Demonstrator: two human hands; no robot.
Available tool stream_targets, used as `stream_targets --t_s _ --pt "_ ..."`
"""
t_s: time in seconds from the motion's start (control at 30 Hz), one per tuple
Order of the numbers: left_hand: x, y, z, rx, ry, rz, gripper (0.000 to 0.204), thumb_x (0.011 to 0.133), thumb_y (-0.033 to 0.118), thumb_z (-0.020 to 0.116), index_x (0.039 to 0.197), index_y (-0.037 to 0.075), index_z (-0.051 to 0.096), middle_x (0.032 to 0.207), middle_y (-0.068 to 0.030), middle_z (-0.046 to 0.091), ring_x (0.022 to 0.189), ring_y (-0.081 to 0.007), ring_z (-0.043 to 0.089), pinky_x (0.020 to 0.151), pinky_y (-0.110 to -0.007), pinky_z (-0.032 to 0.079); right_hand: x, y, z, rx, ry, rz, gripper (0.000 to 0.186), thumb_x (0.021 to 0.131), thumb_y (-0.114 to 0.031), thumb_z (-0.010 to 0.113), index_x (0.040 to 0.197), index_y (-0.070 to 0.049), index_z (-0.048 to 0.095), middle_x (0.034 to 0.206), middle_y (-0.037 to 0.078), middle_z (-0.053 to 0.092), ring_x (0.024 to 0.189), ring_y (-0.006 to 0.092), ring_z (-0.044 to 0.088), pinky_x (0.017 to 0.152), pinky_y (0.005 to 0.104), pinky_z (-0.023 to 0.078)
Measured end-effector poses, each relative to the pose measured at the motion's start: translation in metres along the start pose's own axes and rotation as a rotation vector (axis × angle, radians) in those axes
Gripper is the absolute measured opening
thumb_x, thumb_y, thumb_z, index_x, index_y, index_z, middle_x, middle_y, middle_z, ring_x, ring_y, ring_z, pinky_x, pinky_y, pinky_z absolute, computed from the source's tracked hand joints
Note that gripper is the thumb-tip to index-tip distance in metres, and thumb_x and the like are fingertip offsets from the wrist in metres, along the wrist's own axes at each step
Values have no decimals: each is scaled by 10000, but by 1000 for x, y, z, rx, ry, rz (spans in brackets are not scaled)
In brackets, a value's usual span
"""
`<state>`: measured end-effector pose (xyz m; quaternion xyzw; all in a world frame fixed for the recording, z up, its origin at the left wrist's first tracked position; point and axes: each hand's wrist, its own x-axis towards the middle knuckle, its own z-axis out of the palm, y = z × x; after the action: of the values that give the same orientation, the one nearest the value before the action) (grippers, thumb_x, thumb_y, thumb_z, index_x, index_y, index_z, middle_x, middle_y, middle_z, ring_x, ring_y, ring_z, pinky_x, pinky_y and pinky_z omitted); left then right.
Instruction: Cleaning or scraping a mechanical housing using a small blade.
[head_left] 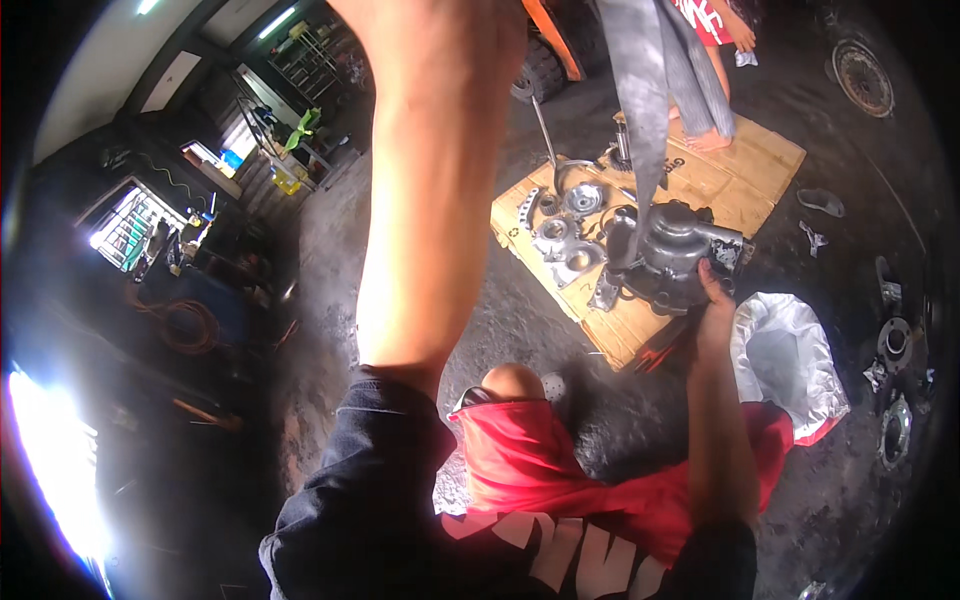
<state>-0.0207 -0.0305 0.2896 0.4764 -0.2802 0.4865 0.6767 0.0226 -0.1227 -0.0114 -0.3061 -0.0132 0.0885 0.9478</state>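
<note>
A dark grey metal gear housing [680,255] rests on flattened cardboard [760,165] ahead of me. At its near right edge my right hand [716,295] grips it, thumb on top and the other fingers hidden. My bare left forearm [425,220] rises to the upper edge, and the hand itself is out of view. From the top hangs a shiny grey strip [640,90], narrowing down to the housing's opening; I cannot tell whether it is cloth or pouring liquid. Beside the housing lie gears [552,236], a round metal part [583,199] and a curved lever [560,170].
A white-lined container [785,350] stands right of my leg. Flanged metal rings [895,340] and scraps lie on the dark floor farther right. Another person's bare foot [709,140] is on the cardboard. A wheel [540,72] stands behind.
</note>
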Motion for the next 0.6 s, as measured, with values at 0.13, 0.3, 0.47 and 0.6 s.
stream_targets --t_s 0.13,0.3,0.47,0.6 --pt "-9 -32 -35 586 49 70 87 703 2 496 752 7 568 633 -59 566 522 -160 507 510 -262 428 -11 -12 14 206 -36 121 354 796 -216 597 1082 -18 531 1011 110 597 890 254 588 809 395 461" --pt "-125 -86 -87 1045 -907 -351 825 649 440 705 1167 -93 349 1126 -285 438 1058 -376 436 897 -403 348 -7 -14 11 388 -33 132 314 802 -225 579 1046 -28 563 990 106 602 881 245 585 791 354 471" --pt "-143 -103 -79 1031 -1171 -357 1258 583 632 664 1304 -141 -19 1375 -330 75 1303 -405 96 1069 -394 131 10 -21 -28 470 -216 98 335 870 -187 443 1114 30 518 1015 139 580 865 212 587 740 328 487" --pt "-134 -111 -76 933 -1208 -304 1153 671 649 572 1325 -112 5 1382 -301 127 1306 -381 126 1066 -389 130 -6 -43 -22 487 -229 92 321 853 -221 493 1067 12 548 964 120 601 826 216 595 715 333 493"
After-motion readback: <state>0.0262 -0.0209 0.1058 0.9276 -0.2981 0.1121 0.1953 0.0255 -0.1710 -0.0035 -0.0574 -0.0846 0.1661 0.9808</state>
